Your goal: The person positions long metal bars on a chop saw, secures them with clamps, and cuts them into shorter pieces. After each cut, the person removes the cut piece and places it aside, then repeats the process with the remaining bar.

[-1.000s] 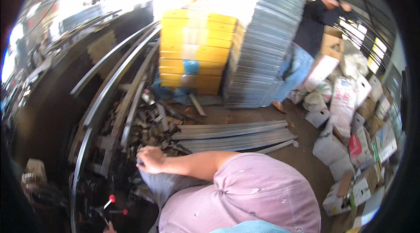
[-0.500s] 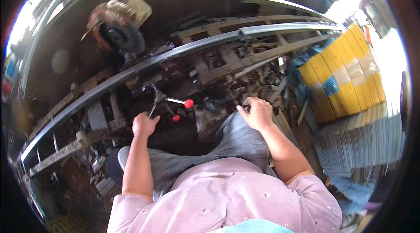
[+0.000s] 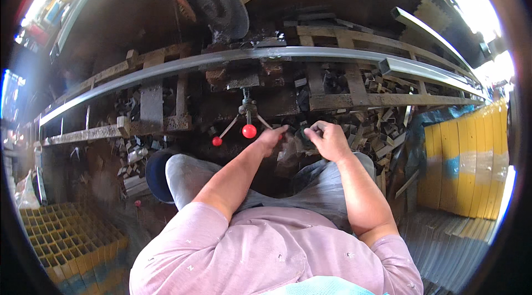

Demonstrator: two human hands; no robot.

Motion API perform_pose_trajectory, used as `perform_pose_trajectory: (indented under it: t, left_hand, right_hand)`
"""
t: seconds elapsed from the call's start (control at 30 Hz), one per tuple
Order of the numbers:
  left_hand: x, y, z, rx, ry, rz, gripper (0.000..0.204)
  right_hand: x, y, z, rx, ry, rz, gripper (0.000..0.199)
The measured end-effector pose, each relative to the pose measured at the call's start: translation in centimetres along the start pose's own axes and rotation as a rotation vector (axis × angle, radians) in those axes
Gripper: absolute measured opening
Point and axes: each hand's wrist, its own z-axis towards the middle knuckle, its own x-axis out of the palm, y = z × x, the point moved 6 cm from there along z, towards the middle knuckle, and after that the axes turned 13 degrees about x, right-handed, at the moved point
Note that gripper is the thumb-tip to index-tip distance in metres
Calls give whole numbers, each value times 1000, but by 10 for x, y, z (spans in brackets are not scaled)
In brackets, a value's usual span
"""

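Head view: left hand (image 3: 271, 139) reaches w/ fingers loosely extended, grip empty, at the red-knobbed spoked metal clamp handle (image 3: 249, 126) under the long grey steel rail (image 3: 166, 68). Right hand (image 3: 328, 141) is curled round a small dark metal offcut (image 3: 305, 135) just beside it. Offcut prob. stiff, heavyish, sharp-edged — best pinched by flat sides.

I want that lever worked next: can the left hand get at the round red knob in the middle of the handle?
Probably yes: the left hand sits just right of the round red knob, with nothing visible between them.
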Motion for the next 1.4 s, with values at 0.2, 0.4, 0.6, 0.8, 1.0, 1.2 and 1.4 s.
perform_pose_trajectory:
  t: [0.2, 0.4, 0.6, 0.8, 1.0, 1.2, 1.4]
  left_hand:
    - [54, -73, -79, -75, 321, -126, 39]
    - [30, -183, -233, 296, 869, 662, 42]
    - [-168, -301, -225, 826, -438, -75, 37]
    - [-272, -294, -139, 641, -839, -532, 27]
    - [-288, -293, -107, 636, -889, -523, 22]
    - [-278, -295, -102, 670, -1050, -515, 17]
    - [-269, -295, -106, 683, -1065, -727, 23]
  right_hand:
    - [19, 13, 7, 33, 255, -39, 38]
    - [31, 21, 16, 15, 340, 64, 43]
    - [40, 20, 21, 85, 403, 139, 50]
    - [39, 30, 24, -100, 284, 34, 50]
    - [44, 32, 30, -55, 291, -32, 38]
    - [44, 46, 25, -90, 333, 4, 34]
    - [54, 36, 33, -46, 348, 70, 35]
